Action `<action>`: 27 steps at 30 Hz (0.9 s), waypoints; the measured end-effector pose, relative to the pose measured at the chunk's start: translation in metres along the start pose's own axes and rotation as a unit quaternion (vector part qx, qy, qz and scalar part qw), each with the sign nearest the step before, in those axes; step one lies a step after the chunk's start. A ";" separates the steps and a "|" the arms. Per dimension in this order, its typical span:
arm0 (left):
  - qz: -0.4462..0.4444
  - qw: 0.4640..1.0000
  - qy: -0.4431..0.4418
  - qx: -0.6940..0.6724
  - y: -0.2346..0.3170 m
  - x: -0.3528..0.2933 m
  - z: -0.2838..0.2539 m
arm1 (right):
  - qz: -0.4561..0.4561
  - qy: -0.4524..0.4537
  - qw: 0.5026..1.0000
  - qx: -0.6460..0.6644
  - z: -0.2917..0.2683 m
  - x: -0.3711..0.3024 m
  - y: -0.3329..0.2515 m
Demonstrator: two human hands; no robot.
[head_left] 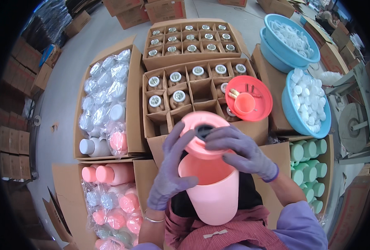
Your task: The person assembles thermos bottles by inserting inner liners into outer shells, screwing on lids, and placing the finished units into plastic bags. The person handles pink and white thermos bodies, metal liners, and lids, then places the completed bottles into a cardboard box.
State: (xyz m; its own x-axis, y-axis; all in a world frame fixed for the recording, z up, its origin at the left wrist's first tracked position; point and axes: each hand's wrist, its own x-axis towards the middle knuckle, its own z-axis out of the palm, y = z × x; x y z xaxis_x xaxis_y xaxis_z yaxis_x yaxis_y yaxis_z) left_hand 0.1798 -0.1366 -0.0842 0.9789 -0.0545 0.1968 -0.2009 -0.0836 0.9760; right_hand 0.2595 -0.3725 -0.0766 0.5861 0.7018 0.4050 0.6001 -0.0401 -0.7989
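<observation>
Right now, my feed shows both gloved hands meeting just below the clock's centre. The left hand (168,168) has its fingers pressed on the edge of a pink lid (201,151), its thumb against the wall of a pink vessel (213,200). The right hand (243,155) is clamped on the lid's other side, fingertips beside its dark opening. I see the vessel at six o'clock, upright above the lap, its mouth partly uncovered beneath the tilted lid.

Cardboard is the working surface all round. At twelve o'clock I have a divided carton (146,112) of silver-topped bottles (179,97), with a second divided carton (151,63) behind it. A red plate (263,92) lies over the nearer carton's corner at two o'clock, bearing a small red cup (245,103). Bagged white bottles (105,89) fill a box at ten; bagged pink bottles (128,202) fill another at eight. Green bottles (309,171) stand boxed toward four. A blue basin (324,125) of white caps (307,100) sits near three, just below stacked blue tubs (270,54) at two.

Out in the room, I get grey floor (218,18), carton stacks (14,146) at nine, a dark wrapped pile (47,25) toward ten, and a metal frame (362,146) with a wheel at three. Another person (328,20) bends low, far off toward two.
</observation>
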 end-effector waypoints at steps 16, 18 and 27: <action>-0.175 0.943 0.159 -0.233 -0.098 0.085 -0.035 | -0.008 0.051 0.986 -0.161 0.013 0.103 0.075; -0.098 0.950 0.172 -0.241 -0.101 0.089 -0.035 | -0.095 -0.056 0.965 -0.237 0.032 0.111 0.096; -0.097 0.918 0.369 -0.111 -0.116 0.089 -0.049 | 0.353 -0.200 0.913 0.041 0.070 0.161 0.109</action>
State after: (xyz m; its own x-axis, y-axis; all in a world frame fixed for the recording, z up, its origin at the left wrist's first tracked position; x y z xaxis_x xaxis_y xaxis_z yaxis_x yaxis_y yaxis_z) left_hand 0.2916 -0.0832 -0.1758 0.7701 0.6356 -0.0541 -0.0875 0.1893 0.9780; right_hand 0.3812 -0.2139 -0.1296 0.5561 0.7259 -0.4047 0.0979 -0.5408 -0.8354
